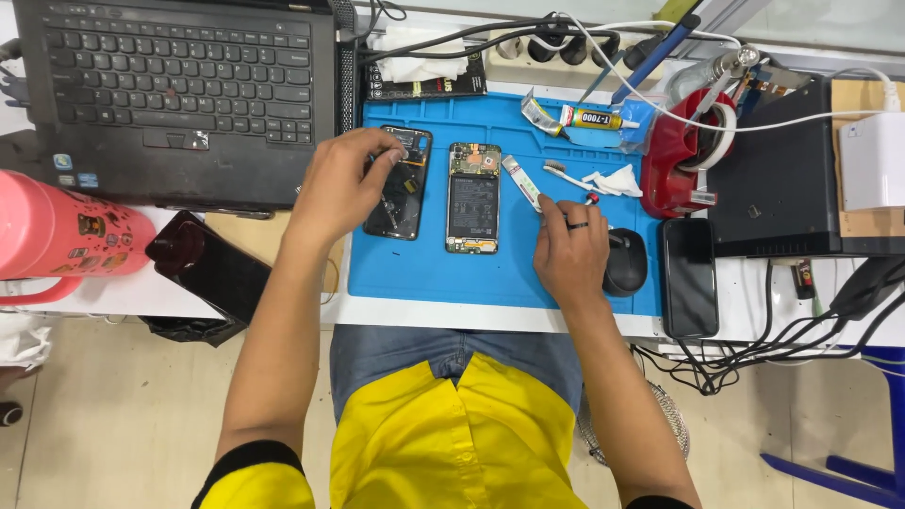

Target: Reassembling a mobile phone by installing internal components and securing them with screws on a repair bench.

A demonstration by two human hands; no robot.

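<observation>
On the blue work mat lie two phone parts side by side. My left hand rests on the left one, a dark phone back cover, with fingertips touching its upper edge. The opened phone body, showing its battery and circuit boards, lies just right of it, untouched. My right hand, wearing a dark ring, sits on the mat right of the phone body and pinches a thin white tool that points up and left.
A black laptop sits at the back left, a pink bottle and a dark phone at the left. A glue tube, white tissue, red tape holder, black phone, black box and cables fill the right.
</observation>
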